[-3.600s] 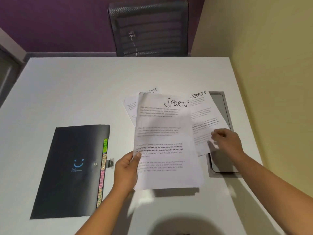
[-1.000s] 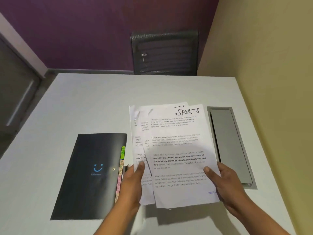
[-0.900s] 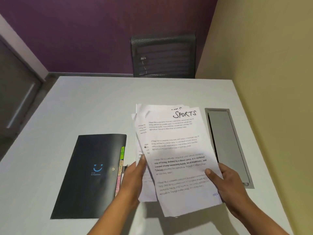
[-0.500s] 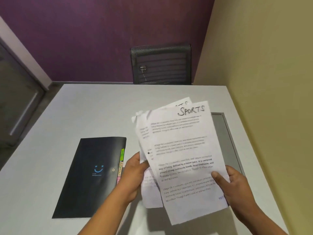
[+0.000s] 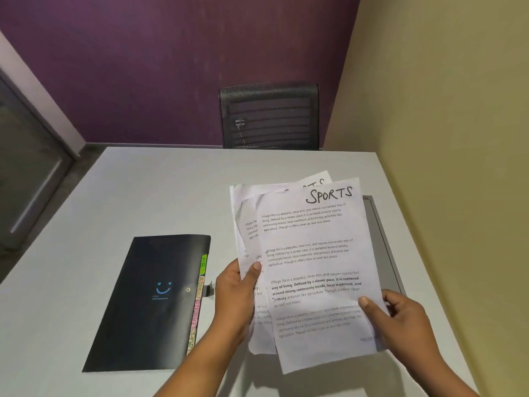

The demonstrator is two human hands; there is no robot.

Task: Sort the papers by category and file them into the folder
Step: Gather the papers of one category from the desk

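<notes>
Above the pale grey bench [image 5: 128, 202], my left hand [image 5: 233, 293] and right hand [image 5: 406, 325] each have a pinching grip on the fanned white printed sheets [image 5: 315, 267] beside the closed black tabbed folder [image 5: 154, 305]; I'd square edges first.

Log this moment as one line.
left hand: grips white printed paper sheets | right hand: pinches top SPORTS sheet | black plastic folder: flat on white table
</notes>
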